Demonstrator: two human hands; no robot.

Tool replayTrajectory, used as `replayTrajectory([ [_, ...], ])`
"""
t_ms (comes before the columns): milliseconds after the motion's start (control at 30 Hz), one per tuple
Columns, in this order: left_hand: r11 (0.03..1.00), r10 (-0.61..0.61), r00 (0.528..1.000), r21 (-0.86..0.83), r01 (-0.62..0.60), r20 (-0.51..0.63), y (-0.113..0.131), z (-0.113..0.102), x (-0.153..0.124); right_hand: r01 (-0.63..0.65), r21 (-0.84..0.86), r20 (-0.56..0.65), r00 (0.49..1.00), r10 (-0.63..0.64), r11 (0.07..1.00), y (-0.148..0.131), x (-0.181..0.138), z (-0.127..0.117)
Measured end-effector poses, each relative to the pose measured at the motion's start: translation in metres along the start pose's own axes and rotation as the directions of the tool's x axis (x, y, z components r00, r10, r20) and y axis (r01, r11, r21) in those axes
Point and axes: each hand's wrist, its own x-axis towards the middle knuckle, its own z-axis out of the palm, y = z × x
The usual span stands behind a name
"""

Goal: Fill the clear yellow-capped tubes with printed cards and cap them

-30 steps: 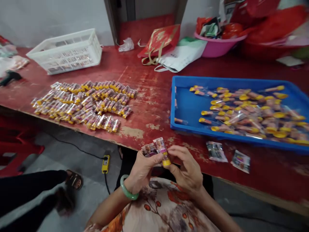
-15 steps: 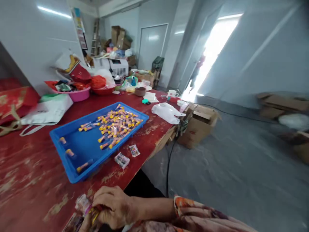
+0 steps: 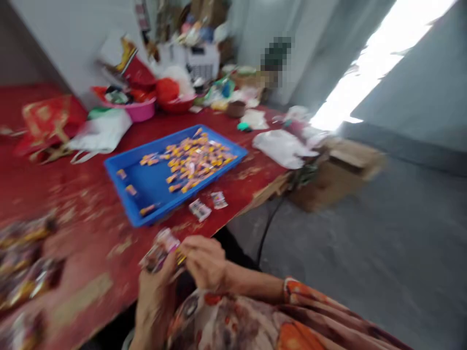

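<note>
At the table's near edge my left hand [image 3: 157, 289] is closed around a clear plastic packet [image 3: 159, 252] with printed and pinkish contents. My right hand [image 3: 206, 258] is pinched at the packet's right side, where a small yellow piece [image 3: 180, 256] shows between the hands. Blur hides whether that piece is a yellow-capped tube. Just beyond the hands lie a small stack of printed cards [image 3: 200, 210] and a smaller printed card pile [image 3: 219, 200]. A blue tray [image 3: 144, 221] holds many small clear tubes with yellow caps [image 3: 197, 163], mostly heaped at its right end.
Several filled, shiny packets [image 3: 31, 277] lie blurred at the table's left. A white plastic bag [image 3: 282, 147] sits near the right edge, above an open cardboard box [image 3: 337, 170] on the floor. Farther back are a pink basin [image 3: 142, 111] and a red gift bag [image 3: 54, 119].
My view has swung left and down, so the packets at the left now show. The left hand, mostly out of frame before, is now visible. Both hands still hold the packet.
</note>
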Motion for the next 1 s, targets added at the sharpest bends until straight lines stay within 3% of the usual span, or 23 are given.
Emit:
replayTrajectory([
  [67, 0.995, -0.034, 0.999, -0.089, 0.034, 0.012, -0.004, 0.001, -0.004, -0.07, 0.034, -0.032, 0.997, 0.071, 0.997, -0.002, -0.006, -0.001],
  [200, 0.981, -0.065, 0.997, -0.18, 0.072, 0.042, -0.013, -0.002, -0.004, -0.069, 0.087, -0.036, 0.997, 0.073, 0.994, 0.003, -0.011, 0.0],
  [733, 0.97, -0.07, 0.997, -0.234, 0.066, -0.01, -0.018, -0.005, -0.003, -0.089, 0.074, -0.015, 0.996, 0.09, 0.993, 0.007, -0.014, 0.006],
  [1000, 0.974, -0.076, 0.997, -0.217, 0.068, -0.025, -0.019, -0.01, 0.0, -0.02, 0.064, 0.011, 1.0, 0.02, 0.998, 0.012, -0.014, 0.012],
])
